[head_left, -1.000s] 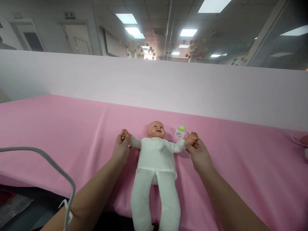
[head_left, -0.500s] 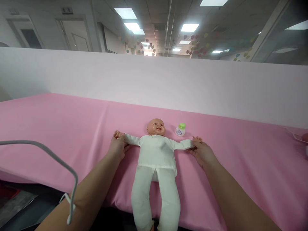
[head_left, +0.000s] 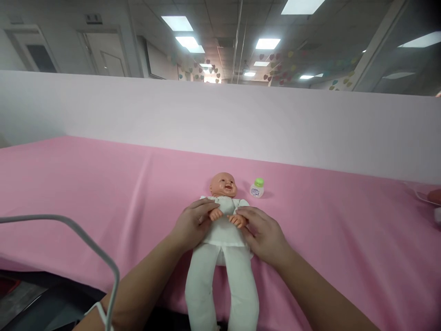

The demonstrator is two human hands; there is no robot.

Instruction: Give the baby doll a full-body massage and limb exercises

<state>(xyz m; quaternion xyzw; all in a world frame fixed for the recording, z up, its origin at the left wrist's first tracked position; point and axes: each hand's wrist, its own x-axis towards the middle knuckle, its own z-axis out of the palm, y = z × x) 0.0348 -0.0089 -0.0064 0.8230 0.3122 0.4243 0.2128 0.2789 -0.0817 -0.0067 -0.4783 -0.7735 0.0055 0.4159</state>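
Note:
A baby doll (head_left: 225, 234) in a white top and trousers lies on its back on the pink sheet (head_left: 120, 184), head away from me. My left hand (head_left: 193, 225) is closed around the doll's arm on the left, near its wrist. Around the other arm, also by the wrist, my right hand (head_left: 264, 232) is closed. Both doll arms are bent in, and their small hands lie close together over the chest. Beside the doll's head stands a small clear bottle (head_left: 257, 189) with a green cap and a printed label.
A white wall or panel (head_left: 220, 119) runs along the far side of the pink surface. At the left, a grey cable (head_left: 82, 234) loops over my forearm. Part of another object (head_left: 433, 196) shows at the far right edge.
Both hands have moved inward, bringing the doll's arms from stretched out sideways to folded over its chest. The bottle stays beside the head.

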